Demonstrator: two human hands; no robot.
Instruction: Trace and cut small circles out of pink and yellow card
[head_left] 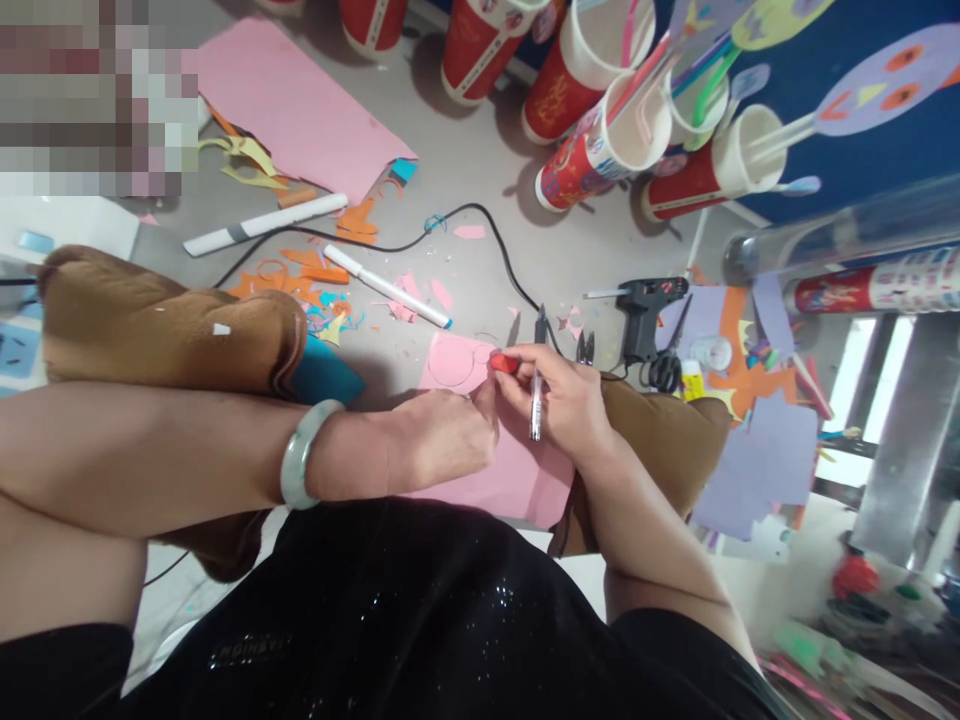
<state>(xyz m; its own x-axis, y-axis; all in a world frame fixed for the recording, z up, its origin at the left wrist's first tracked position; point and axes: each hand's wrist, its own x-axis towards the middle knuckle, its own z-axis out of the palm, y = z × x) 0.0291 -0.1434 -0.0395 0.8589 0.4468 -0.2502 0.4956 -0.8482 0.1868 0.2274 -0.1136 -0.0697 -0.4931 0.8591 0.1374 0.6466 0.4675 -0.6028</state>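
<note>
In the middle of the head view, my right hand (566, 395) has a pen (536, 395) between its fingers. Its fingertips also grip a small red round piece (504, 362), perhaps a cap. My left hand (442, 440) is closed, with its thumb and fingertips close to the red piece; whether anything is in them is hidden. Under both hands lies a sheet of pink paper (525, 485). Circles drawn in outline show on its upper part, just left of the red piece.
A glue gun (641, 315), scissors (666, 370) and purple paper (772, 460) lie to the right. White markers (390, 288) and orange scraps (315, 265) are at left, near a black cord (495, 225). Red paper cups (585, 165) stand at the back. Brown cushions (172, 320) lie beneath my arms.
</note>
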